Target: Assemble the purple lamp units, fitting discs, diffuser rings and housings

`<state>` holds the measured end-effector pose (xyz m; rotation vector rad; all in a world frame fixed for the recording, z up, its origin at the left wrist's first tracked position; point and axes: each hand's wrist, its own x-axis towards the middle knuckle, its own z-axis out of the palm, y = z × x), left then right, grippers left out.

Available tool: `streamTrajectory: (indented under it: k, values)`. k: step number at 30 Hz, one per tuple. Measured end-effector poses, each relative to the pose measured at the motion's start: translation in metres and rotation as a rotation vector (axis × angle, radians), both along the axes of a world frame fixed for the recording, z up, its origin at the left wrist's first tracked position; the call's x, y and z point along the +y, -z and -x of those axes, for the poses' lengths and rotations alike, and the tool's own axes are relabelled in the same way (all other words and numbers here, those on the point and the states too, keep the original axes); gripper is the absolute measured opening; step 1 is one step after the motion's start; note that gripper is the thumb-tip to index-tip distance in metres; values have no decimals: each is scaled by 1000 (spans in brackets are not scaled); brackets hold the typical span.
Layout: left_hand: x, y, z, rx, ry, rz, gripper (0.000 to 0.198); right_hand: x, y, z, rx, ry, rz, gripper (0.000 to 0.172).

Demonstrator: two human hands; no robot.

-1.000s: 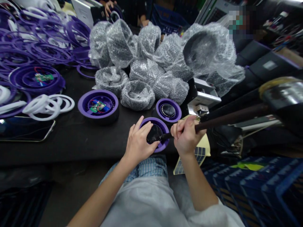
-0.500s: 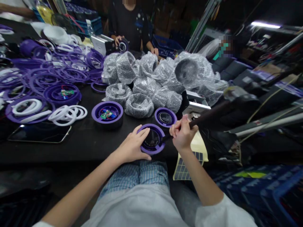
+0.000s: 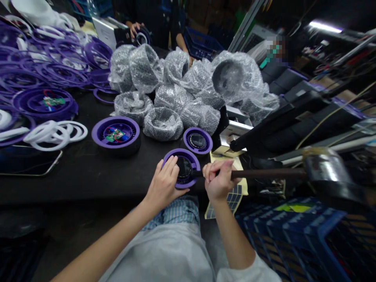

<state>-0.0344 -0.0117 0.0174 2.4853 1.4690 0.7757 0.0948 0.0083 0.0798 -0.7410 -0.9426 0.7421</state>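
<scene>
My left hand lies over the left side of a purple round housing with a black round middle, fingers on its rim and thumb at the near edge. My right hand is closed around the dark shaft of a long hammer-like tool. Its thin end reaches the right part of the housing's middle, and its bulky, shiny end points right; the exact kind is unclear. Just behind stands another purple housing with a black centre. Farther left is a purple-rimmed housing with a green circuit board showing inside.
Bubble-wrapped pieces fill the middle of the black table. Purple rings, white rings and a phone lie left. A sticker sheet hangs by my right arm. Blue crates stand right; a person's hand shows opposite.
The tool has swung down from a rising slant to nearly level, its bulky end lower at the right. My view has shifted a little; my left hand stays on the housing.
</scene>
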Motion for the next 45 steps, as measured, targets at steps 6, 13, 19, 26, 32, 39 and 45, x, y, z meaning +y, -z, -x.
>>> streamTrajectory:
  k: [6,13,19,26,32,39,45]
  values:
    - [-2,3,-5,-82,-38,-22,56,7,2,1,-69,31,60,45]
    - [-1,8,-5,-95,-44,-58,46,11,7,19,-432,281,186,43]
    - [1,4,-6,-42,-59,-48,55,37,4,13,-291,150,261,47]
    - [-11,-16,39,228,138,49,45,-5,-23,-17,45,51,161,47]
    - [12,-31,73,293,354,-1,40,-57,-25,-24,85,138,106,48]
    - [34,-7,50,90,418,-77,46,-56,-17,-9,120,75,132,45]
    - [20,10,12,-85,195,-130,50,-33,-17,-5,14,164,26,45]
